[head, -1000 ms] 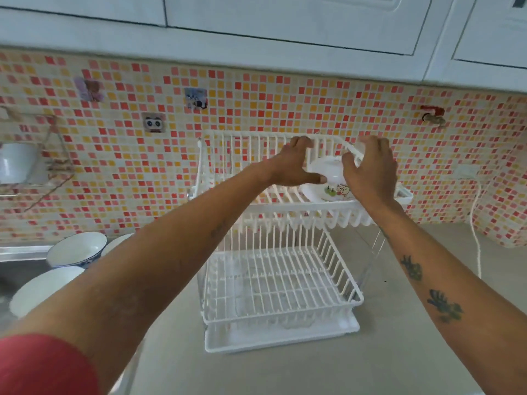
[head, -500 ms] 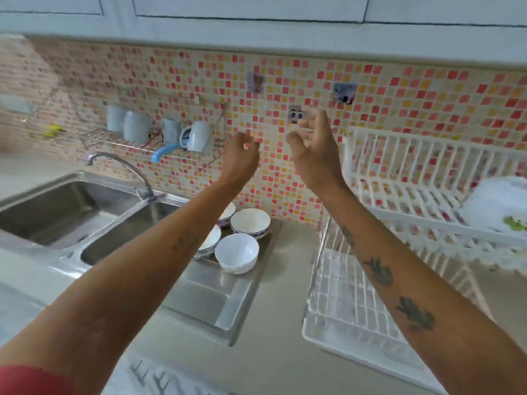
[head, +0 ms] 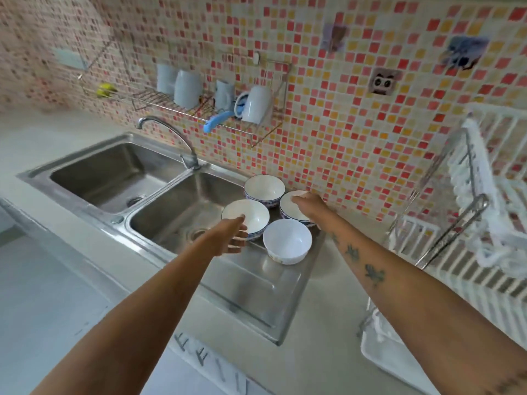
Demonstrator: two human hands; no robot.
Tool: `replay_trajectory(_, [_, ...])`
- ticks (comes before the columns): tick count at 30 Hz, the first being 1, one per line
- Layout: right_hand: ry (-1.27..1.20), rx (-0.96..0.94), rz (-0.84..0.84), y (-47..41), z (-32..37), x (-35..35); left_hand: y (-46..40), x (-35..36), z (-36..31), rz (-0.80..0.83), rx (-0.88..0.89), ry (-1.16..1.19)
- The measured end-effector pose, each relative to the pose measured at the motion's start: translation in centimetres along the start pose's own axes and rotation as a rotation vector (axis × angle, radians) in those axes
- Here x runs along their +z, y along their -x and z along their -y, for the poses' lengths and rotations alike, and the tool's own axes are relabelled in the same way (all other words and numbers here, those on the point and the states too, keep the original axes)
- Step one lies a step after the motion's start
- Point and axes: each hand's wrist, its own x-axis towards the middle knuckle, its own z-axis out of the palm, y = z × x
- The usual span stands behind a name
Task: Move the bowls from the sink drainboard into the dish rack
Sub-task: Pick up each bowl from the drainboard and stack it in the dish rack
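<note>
Several bowls stand upright on the steel drainboard (head: 256, 283) right of the sink. My left hand (head: 229, 238) grips the left blue-patterned bowl (head: 252, 213), thumb on its rim and fingers on its outer side. My right hand (head: 310, 205) closes over the rim of the right patterned bowl (head: 288, 209), fingertips curled inside. Both bowls still rest on the drainboard. A third patterned bowl (head: 264, 189) sits behind them, and a plain white bowl (head: 288, 242) in front. The white two-tier dish rack (head: 482, 201) stands at the right edge, partly cut off.
A double steel sink (head: 114, 175) with a curved faucet (head: 171, 129) lies to the left. A wire wall shelf with mugs (head: 222, 98) hangs above it on the tiled wall. Grey counter (head: 322, 337) separates the drainboard from the rack's drip tray (head: 382, 354).
My view swung left from the rack to the sink. Both hands left the bowl in the rack's upper tier, dropped from mid-air and closed on two bowls on the drainboard.
</note>
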Motion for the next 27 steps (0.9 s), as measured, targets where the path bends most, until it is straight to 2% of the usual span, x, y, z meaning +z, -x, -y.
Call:
replay_trajectory(5, [-0.048,0.191,-0.037,-3.8,-3.7,1.6,-4.1,1.9,2.6,0.032,-0.146,0.066])
replay_trajectory(9, [-0.207,0.294,-0.08,-6.1,-6.9,3.0,-6.3,4.4,3.9,-0.039,-0.125,0.101])
replay_trajectory(12, [-0.292,0.307,-0.101,-6.6,-8.4,4.0,-7.9,6.4,4.3,-0.048,-0.154,0.188])
replay_trajectory(15, [-0.282,0.275,-0.081,-5.8,-8.5,4.6,-9.8,7.9,4.8,-0.086,-0.213,0.24])
replay_trajectory(19, [-0.26,0.247,-0.062,-6.2,-9.5,5.6,-10.7,9.9,5.2,-0.06,-0.255,0.306])
replay_trajectory(27, [-0.232,0.3,-0.181,-6.3,-11.4,6.8,-13.0,10.3,6.4,-0.141,-0.209,0.273])
